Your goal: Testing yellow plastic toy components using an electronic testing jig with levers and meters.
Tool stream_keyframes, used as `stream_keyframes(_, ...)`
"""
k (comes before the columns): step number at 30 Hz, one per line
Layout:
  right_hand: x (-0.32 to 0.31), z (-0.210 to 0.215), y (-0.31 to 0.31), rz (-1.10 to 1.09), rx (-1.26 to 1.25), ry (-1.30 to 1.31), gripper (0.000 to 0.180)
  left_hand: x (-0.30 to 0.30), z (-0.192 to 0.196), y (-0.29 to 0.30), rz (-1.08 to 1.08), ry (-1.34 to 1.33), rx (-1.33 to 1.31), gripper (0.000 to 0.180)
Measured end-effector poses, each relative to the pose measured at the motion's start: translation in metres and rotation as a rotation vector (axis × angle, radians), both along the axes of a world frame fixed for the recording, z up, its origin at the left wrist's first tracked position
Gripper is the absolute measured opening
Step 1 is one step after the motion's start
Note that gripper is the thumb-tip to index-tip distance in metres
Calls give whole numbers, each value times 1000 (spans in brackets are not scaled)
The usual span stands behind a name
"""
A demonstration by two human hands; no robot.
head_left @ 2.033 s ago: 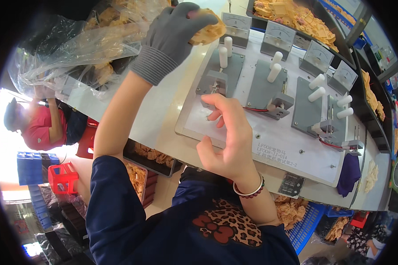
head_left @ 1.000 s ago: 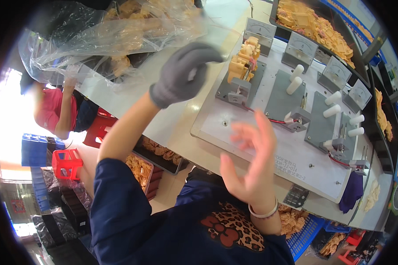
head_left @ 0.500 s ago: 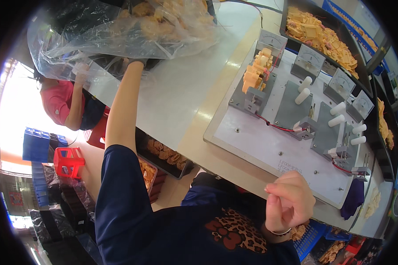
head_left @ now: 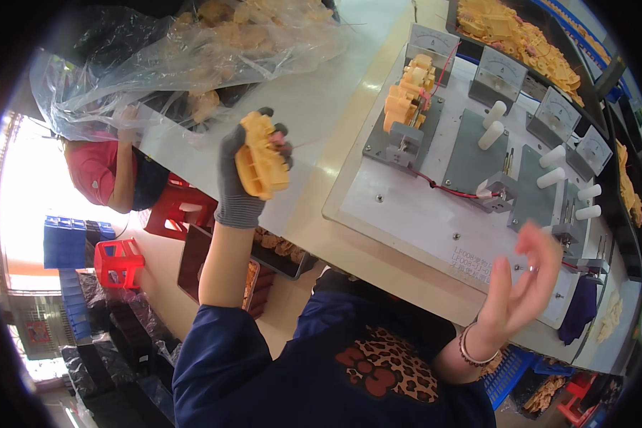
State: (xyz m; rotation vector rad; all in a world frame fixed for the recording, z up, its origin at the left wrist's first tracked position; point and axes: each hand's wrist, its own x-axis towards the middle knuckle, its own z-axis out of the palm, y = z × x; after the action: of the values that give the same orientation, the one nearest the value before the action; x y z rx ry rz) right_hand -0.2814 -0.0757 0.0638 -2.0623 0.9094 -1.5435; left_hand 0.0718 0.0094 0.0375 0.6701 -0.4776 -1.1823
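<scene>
My left hand (head_left: 234,167), in a grey glove, is closed around a yellow plastic housing (head_left: 264,160) with a thin pinkish wire sticking out. It is raised above the white table beside a clear plastic bag (head_left: 157,78) of similar yellow parts. My bare right hand (head_left: 528,278) hovers over the near right part of a test board (head_left: 406,214); its fingers are curved and apart, slightly blurred, with nothing in them. On the board's left station another yellow part (head_left: 406,93) sits against a grey block. The other stations carry white pegs (head_left: 491,135) and metal pins.
Analog meters (head_left: 498,71) line the board's far side. Behind them stands a black tray (head_left: 521,43) heaped with yellow parts. A purple cloth (head_left: 578,310) hangs at the near right edge. Another person in a red shirt (head_left: 96,171) is at the left, near red stools (head_left: 118,262).
My left hand has come out of the plastic bag with a yellow housing in it. My right hand has moved up and right over the board, its fingers opening from a curl.
</scene>
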Motion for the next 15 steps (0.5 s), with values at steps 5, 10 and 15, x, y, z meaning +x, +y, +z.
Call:
stream_keyframes(5,20,-7,-4,92,231,-53,50,-44,39,-18,98,-230,-47,49)
stream_keyframes(10,27,-14,-1,169,217,-248,54,-81,85,-51,23,-264,-146,43)
stream_keyframes(15,17,-14,-3,206,87,-38,44,-122,126,-128,-95,-655,-204,19)
